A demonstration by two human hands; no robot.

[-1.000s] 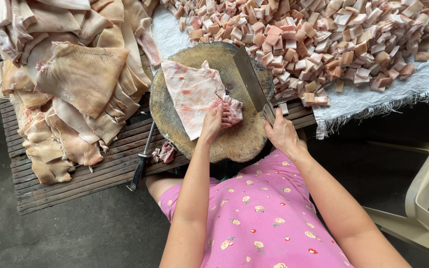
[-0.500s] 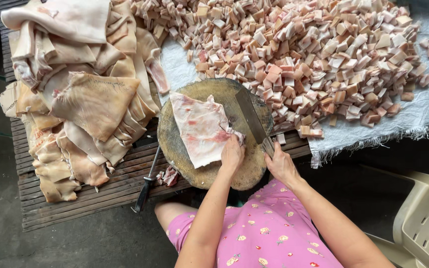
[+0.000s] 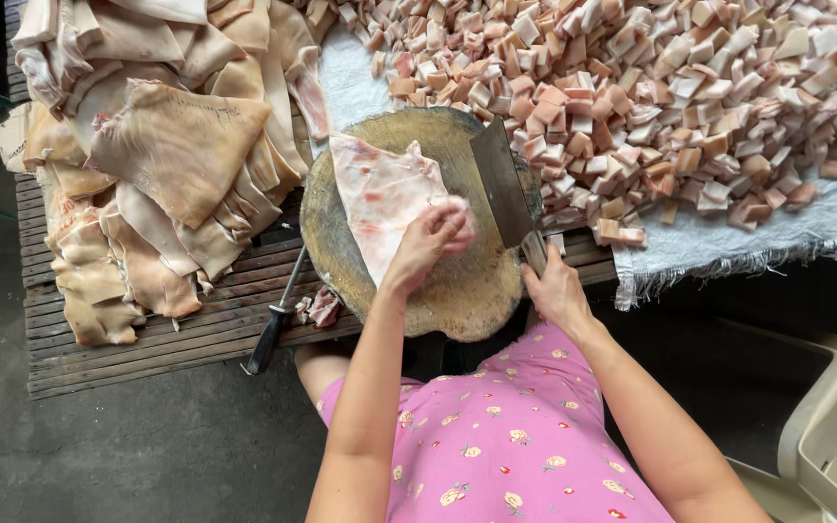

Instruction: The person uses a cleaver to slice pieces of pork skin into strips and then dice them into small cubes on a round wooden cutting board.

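Plainly, the left hand presses its curled fingers down on the near edge of a pale slab of pork skin, pinning it flat on the round wooden chopping block so it cannot slide. Just beside it, the right hand is closed around the handle of a cleaver, whose blade rests on the block right of the slab. Left of the left hand lies a stack of whole skins; beyond the right hand, cut cubes are heaped on a white cloth. A dark-handled knife lies near the block on the slatted wooden desk, set low over a grey concrete floor. A plastic chair stands right.
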